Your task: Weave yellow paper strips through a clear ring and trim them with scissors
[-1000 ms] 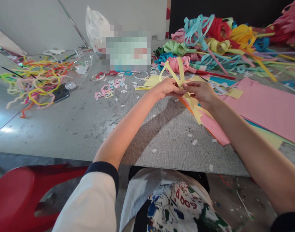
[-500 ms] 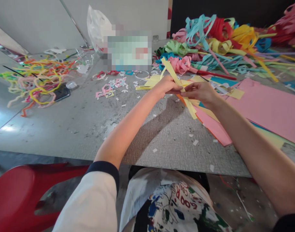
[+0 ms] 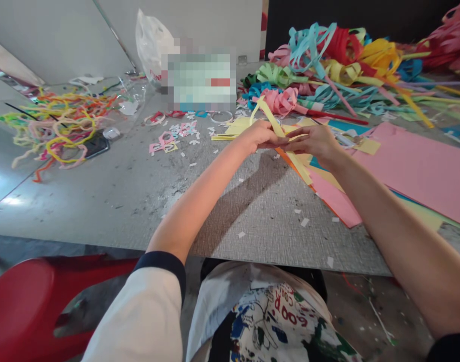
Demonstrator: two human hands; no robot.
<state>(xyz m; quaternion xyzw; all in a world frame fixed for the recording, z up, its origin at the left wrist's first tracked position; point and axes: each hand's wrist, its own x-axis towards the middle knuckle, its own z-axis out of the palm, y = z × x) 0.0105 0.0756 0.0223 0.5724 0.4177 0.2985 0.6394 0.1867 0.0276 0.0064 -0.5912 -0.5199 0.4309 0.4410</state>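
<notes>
Between my two hands runs a yellow paper strip (image 3: pixel 298 163), slanting from upper left to lower right above the table. My left hand (image 3: pixel 260 136) is closed on it, fingertips pinching its middle. Right beside, my right hand (image 3: pixel 315 143) also pinches the strip, its fingertips meeting those of the left. The strip's upper end shows a bent-over loop. Beneath and behind the hands lie yellow paper pieces (image 3: pixel 237 126), and orange and pink paper sheets (image 3: pixel 337 201) extend under the strip's lower end.
Curled paper-strip bundles (image 3: pixel 313 45) in many colours are heaped at the back right. Large pink sheets (image 3: pixel 422 166) lie on the right. Fuzzy craft stems (image 3: pixel 64 125) lie over a phone at left. A white plastic bag (image 3: pixel 150 42) stands behind. A red stool (image 3: pixel 22 301) is below left.
The yellow strip has shifted slightly, its lower end now further right and down and its upper end more folded over. Both hands stay nearly in place.
</notes>
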